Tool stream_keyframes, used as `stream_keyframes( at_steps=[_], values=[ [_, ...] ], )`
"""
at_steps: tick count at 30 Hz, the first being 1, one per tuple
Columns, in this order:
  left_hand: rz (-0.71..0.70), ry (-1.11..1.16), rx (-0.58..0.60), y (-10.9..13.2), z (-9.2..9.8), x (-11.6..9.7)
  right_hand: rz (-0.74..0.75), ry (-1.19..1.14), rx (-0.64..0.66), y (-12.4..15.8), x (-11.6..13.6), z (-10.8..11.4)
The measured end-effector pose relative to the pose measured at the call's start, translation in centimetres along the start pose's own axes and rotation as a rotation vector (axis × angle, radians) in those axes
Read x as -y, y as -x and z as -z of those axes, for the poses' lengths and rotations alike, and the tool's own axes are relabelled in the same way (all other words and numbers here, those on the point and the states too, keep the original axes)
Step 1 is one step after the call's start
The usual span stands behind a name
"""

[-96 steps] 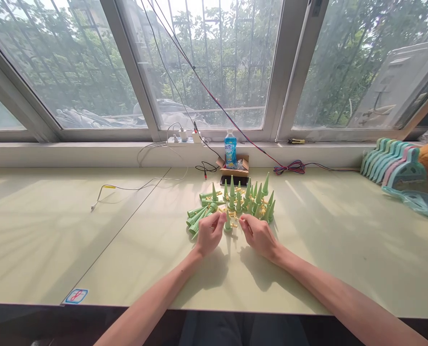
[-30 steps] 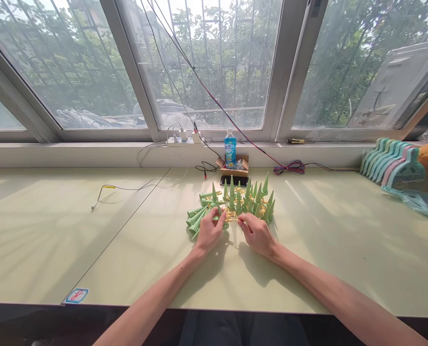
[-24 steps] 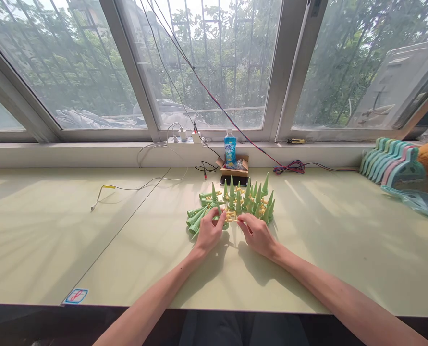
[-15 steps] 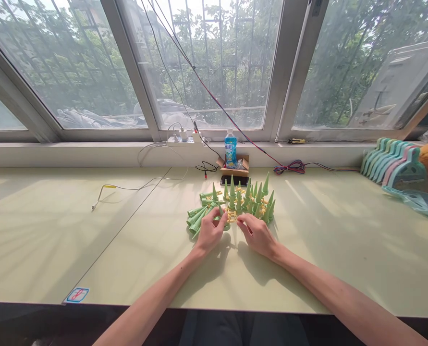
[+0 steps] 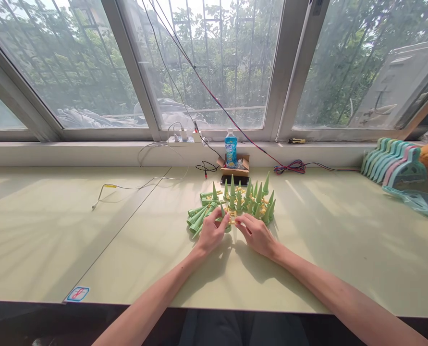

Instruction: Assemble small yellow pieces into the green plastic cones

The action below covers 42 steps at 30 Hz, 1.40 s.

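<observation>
My left hand (image 5: 211,232) is closed round a small green cone (image 5: 222,211), its tip pointing up beside the thumb. A small yellow plastic piece (image 5: 232,222) bridges the gap between my two hands, and the fingertips of my right hand (image 5: 256,234) pinch its right end. Whether the yellow piece is joined to the green cone I cannot tell, since my fingers hide the spot. Just beyond my hands several upright green cones (image 5: 259,195) stand among yellow bits. Longer green cones (image 5: 198,222) lie on their sides to the left of my left hand.
Behind the cones are a black phone (image 5: 228,180), a small cardboard box (image 5: 230,171) and a blue bottle (image 5: 230,150). A power strip (image 5: 184,141) sits on the sill. A bundled cable (image 5: 295,166) and a row of plastic hangers (image 5: 397,166) are farther right on the table (image 5: 343,250).
My right hand has shifted slightly left, nearer my left hand, along with the yellow piece. The green cone in my left hand has moved slightly right.
</observation>
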State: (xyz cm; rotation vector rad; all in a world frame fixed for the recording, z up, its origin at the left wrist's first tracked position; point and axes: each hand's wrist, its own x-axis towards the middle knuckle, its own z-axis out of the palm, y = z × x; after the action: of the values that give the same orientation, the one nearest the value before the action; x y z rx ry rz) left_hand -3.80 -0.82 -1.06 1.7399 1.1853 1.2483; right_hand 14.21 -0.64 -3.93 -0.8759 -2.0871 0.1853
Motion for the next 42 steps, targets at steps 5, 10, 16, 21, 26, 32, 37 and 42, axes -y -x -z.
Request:
stream_keyframes(
  at_steps=[5,10,16,21,26,32,37,42],
  values=[
    [-0.003,-0.004,0.007,-0.01,-0.04,-0.01,0.001,-0.004,0.012,0.01,0.01,0.01],
    [-0.004,0.010,0.025,0.02,-0.09,-0.18,0.006,-0.015,0.022,0.08,-0.14,-0.11],
    [-0.011,0.021,0.024,0.06,-0.14,-0.32,-0.008,-0.010,0.041,0.15,-0.18,-0.14],
    [-0.009,0.017,0.045,0.09,-0.04,-0.32,-0.009,-0.015,0.064,0.14,-0.21,-0.04],
    [-0.011,0.016,0.053,0.14,-0.02,-0.23,-0.011,-0.019,0.068,0.25,-0.48,-0.17],
    [-0.005,-0.004,0.067,0.16,0.01,0.03,-0.048,-0.025,0.101,0.38,-0.62,-0.24],
    [-0.018,-0.030,0.070,0.16,0.05,0.15,-0.084,-0.015,0.129,0.34,-0.58,-0.12],
    [-0.012,-0.025,0.061,0.18,-0.03,0.12,-0.129,-0.041,0.128,0.18,-0.10,0.12]
  ],
)
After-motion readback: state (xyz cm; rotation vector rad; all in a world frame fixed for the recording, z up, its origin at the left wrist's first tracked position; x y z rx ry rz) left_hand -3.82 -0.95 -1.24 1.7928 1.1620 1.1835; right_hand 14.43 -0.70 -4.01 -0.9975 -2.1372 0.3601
